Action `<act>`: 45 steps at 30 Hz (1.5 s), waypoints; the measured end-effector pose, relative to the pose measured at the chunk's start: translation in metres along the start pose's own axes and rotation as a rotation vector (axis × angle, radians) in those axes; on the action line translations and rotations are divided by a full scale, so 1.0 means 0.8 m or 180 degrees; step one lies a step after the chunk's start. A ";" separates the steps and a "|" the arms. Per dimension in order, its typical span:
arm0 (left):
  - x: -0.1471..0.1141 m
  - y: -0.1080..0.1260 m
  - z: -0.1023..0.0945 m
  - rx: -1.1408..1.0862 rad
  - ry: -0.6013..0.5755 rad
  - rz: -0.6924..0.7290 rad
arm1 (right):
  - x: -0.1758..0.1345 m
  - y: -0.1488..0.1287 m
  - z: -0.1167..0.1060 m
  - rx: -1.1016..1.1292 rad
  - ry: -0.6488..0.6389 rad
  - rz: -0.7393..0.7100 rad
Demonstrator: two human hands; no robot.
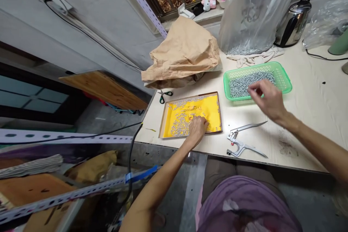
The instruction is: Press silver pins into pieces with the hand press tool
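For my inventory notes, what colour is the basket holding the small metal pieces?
The basket is green, seen best in the head view.

Showing smooth plastic on green basket (285,79), shiny metal on pins (239,85), matt crumpled paper on brown bag (185,49).

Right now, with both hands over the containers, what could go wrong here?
The left hand reaches low over a shallow tray near the front edge of the table; a bump might spill its loose metal pieces onto the floor.

The right hand is above the green basket; catching the rim could scatter its contents.

The metal pliers lie near the table's front edge, where a forearm might knock them off.
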State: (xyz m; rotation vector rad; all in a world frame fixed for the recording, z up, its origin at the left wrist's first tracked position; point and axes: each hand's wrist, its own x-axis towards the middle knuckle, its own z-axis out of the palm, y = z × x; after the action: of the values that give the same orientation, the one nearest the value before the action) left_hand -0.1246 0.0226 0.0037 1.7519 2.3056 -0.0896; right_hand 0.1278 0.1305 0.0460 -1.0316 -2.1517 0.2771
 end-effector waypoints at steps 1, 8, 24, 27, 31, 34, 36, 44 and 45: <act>-0.003 0.000 -0.002 -0.0122 0.0033 0.0038 | 0.011 0.007 -0.008 -0.0238 0.0001 0.0124; -0.057 0.033 0.019 -0.2550 -0.0800 0.0174 | -0.074 -0.011 -0.025 -0.0099 -0.1836 -0.0094; -0.088 0.067 0.050 -0.2526 -0.1333 -0.0292 | -0.167 -0.034 -0.016 -0.0638 -0.2346 -0.0179; -0.092 0.068 0.053 -0.2594 -0.1632 -0.0467 | -0.166 -0.031 -0.015 -0.0721 -0.2397 -0.0240; -0.093 0.069 0.056 -0.2772 -0.1977 -0.0835 | -0.159 -0.023 -0.014 -0.0705 -0.2436 -0.0271; -0.093 0.070 0.056 -0.2782 -0.2005 -0.0898 | -0.145 -0.008 -0.009 -0.0697 -0.2242 -0.0381; -0.092 0.071 0.055 -0.2787 -0.2035 -0.0918 | -0.134 0.004 -0.001 -0.0721 -0.2140 -0.0460; -0.091 0.070 0.058 -0.2776 -0.2033 -0.0909 | -0.111 0.011 0.014 -0.0753 -0.2360 -0.0502; -0.092 0.069 0.058 -0.2747 -0.2037 -0.0898 | -0.110 0.007 0.012 -0.0805 -0.2423 -0.0507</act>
State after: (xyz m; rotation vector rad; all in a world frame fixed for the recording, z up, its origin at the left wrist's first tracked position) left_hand -0.0459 -0.0402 -0.0191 0.8044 1.6955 0.2306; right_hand 0.1615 0.0694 -0.0092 -0.9770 -3.0021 0.3696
